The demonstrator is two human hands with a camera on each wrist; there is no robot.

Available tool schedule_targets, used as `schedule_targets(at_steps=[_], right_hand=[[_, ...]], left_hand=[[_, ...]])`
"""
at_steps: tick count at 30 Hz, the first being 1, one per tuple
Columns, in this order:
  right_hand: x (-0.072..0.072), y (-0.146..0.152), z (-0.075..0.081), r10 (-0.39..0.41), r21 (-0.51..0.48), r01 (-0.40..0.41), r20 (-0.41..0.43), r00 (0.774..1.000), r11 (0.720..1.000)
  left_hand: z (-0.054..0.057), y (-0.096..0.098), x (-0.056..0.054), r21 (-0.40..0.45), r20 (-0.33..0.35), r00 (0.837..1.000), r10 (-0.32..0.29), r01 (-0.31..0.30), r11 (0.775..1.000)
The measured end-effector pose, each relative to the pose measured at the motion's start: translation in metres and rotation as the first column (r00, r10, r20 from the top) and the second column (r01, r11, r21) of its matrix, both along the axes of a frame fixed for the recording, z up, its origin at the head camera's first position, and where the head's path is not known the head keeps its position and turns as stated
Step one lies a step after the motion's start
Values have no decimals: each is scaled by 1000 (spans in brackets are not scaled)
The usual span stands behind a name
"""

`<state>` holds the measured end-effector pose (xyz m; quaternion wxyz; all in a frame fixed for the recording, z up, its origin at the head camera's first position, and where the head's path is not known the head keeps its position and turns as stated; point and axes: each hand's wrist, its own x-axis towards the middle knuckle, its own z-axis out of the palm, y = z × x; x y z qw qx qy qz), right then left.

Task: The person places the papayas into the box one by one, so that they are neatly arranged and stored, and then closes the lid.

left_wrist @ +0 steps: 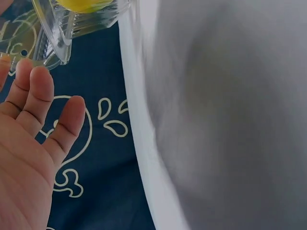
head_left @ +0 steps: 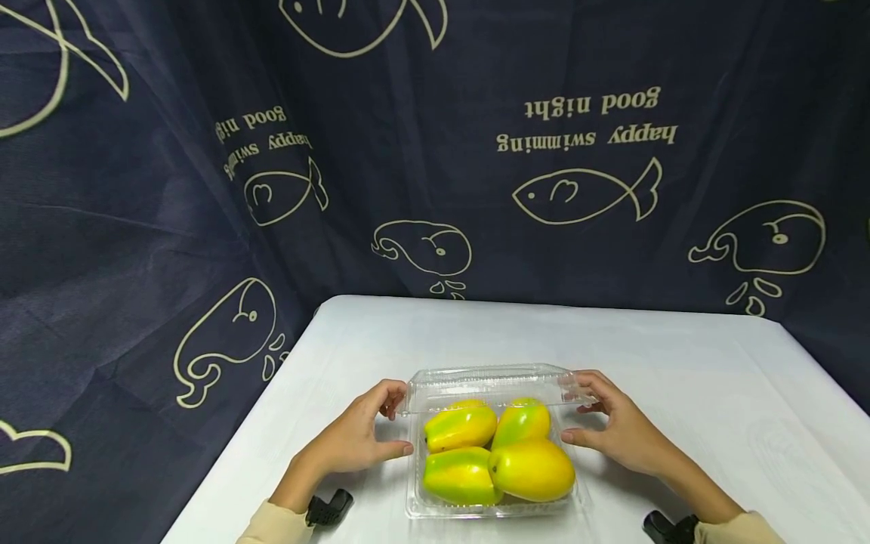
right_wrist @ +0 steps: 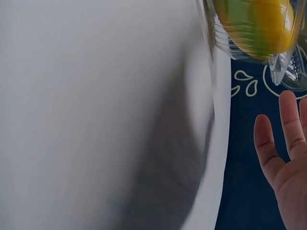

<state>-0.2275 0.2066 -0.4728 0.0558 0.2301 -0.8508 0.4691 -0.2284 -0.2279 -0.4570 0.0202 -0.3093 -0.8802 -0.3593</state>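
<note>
A clear plastic clamshell box [head_left: 492,512] stands at the front middle of the table, its hinged lid [head_left: 485,375] tilted up along the far side. Several smooth yellow-green fruits, mango-like in shape, fill the base; one yellow fruit [head_left: 533,470] lies front right. My left hand [head_left: 360,434] is at the lid's left end, fingertips right at its edge and thumb beside the base. Opposite it, my right hand [head_left: 615,427] has its fingers at the lid's right end, thumb apart from them. Both wrist views show the fingers fairly straight beneath the plastic edge.
A white cloth covers the table [head_left: 381,332]. Dark blue fabric [head_left: 421,151] with fish and whale drawings hangs behind it and on the left. Each wrist wears a black strapped device, the left one [head_left: 329,508] near the table's front.
</note>
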Motion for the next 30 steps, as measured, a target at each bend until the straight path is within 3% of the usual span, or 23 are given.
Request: schedule_targets(at_steps=[6, 23, 26, 30], right_hand=[[6, 3, 4, -19, 26, 20, -36, 999, 999], [16, 16, 5, 135, -94, -147, -124, 983, 985], [17, 18, 6, 200, -129, -220, -154, 968, 967], [18, 19, 8, 297, -199, -344, -230, 927, 918]], left_hand=[[-1, -2, 2, -12, 10, 1000, 4, -4, 1000], [1, 3, -3, -93, 37, 999, -7, 10, 996], [1, 3, -1, -79, 25, 1000, -11, 13, 997], [1, 3, 3, -49, -13, 999, -32, 32, 998]])
